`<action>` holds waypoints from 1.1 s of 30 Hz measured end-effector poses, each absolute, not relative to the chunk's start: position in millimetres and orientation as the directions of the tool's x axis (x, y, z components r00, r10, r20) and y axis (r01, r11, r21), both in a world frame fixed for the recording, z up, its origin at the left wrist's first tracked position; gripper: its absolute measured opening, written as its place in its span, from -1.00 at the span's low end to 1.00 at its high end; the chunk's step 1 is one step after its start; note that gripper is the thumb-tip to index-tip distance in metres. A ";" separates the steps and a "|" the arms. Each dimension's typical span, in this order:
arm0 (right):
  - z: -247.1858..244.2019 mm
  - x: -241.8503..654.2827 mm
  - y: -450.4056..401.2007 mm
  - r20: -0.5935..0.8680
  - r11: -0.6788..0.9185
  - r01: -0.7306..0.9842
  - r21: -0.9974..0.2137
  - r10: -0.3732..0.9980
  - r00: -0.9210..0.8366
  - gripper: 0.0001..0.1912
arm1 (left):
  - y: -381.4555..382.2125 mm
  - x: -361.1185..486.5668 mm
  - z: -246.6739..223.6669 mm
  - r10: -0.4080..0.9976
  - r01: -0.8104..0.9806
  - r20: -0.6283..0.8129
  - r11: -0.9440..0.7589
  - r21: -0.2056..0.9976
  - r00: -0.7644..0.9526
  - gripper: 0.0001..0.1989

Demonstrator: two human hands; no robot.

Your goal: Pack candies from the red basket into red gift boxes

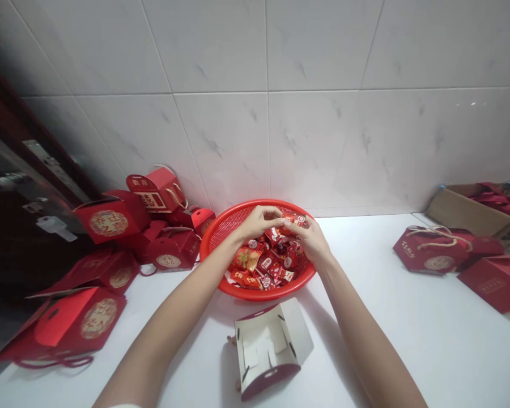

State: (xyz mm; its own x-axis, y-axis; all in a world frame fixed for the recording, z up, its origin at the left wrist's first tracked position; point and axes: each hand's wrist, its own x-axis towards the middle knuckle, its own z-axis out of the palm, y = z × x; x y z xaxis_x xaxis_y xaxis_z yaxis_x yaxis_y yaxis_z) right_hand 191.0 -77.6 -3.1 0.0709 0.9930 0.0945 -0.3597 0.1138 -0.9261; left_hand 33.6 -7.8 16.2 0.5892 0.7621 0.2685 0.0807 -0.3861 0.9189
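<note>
A red plastic basket [215, 241] stands against the wall, heaped with red wrapped candies [272, 263]. Above its back right part my left hand [260, 222] and my right hand [312, 238] come together. Their curled fingers meet at a red wrapped candy [289, 220]. My right hand is closed around it; my left fingertips are pinched against its left side, and the exact contact is partly hidden. In front of the basket lies a gift box [263, 340] with its top open, showing a white inside with dark slots, a raised flap on the right and dark red curved ends.
Several red gift boxes [100, 320] are piled at the left, beside a dark door with a key [53, 225]. On the right are more red boxes [436, 249] and a cardboard carton [463, 207] with red ribbon-like material. A tiled wall [314, 147] bounds the white table [365, 294].
</note>
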 end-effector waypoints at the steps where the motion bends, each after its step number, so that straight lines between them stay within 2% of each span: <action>1: -3.0 191.2 -77.9 0.091 0.115 -0.371 -0.921 0.993 0.081 -0.56 | -7.9 33.4 17.0 0.762 0.093 0.271 -0.397 0.913 0.589 -0.61; 4: -4.0 191.9 -76.9 0.065 0.107 -0.413 -0.905 0.991 0.114 -0.58 | -6.3 32.2 17.0 0.771 0.162 0.256 -0.419 0.893 0.582 -0.59; 7: -6.2 192.9 -74.0 0.045 0.103 -0.437 -0.894 0.989 0.141 -0.62 | -1.8 29.7 10.8 0.803 0.311 0.223 -0.446 0.839 0.553 -0.60; 10: -8.7 193.8 -70.9 0.014 0.105 -0.459 -0.882 0.980 0.198 -0.69 | 2.8 27.8 -0.9 0.800 0.526 0.157 -0.514 0.678 0.579 -0.70; 12: -10.1 194.3 -69.2 0.006 0.119 -0.479 -0.870 0.973 0.232 -0.73 | 5.1 27.8 -9.6 0.781 0.596 0.100 -0.546 0.589 0.616 -0.76; 17: -11.0 196.0 -66.3 -0.005 0.159 -0.510 -0.845 0.952 0.306 -0.80 | 11.1 29.8 -25.8 0.784 0.658 0.037 -0.546 0.519 0.620 -0.84; 23: -8.3 196.6 -65.3 -0.057 0.162 -0.551 -0.819 0.932 0.358 -0.87 | 23.3 27.3 -32.9 0.843 0.758 -0.001 -0.483 0.438 0.538 -0.79; 33: -6.7 195.0 -65.9 -0.066 0.174 -0.587 -0.791 0.929 0.365 -0.84 | 26.1 28.6 -33.1 0.921 0.862 -0.049 -0.342 0.375 0.387 -0.72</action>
State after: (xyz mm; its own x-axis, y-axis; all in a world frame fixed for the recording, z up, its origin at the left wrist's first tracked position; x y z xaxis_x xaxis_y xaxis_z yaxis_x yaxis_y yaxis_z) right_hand 195.0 -65.9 -6.7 0.3649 0.9287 -0.0659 -0.5868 0.1744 -0.7907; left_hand 28.6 26.1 -33.1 0.3872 0.9207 -0.0494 0.8617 -0.3424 0.3745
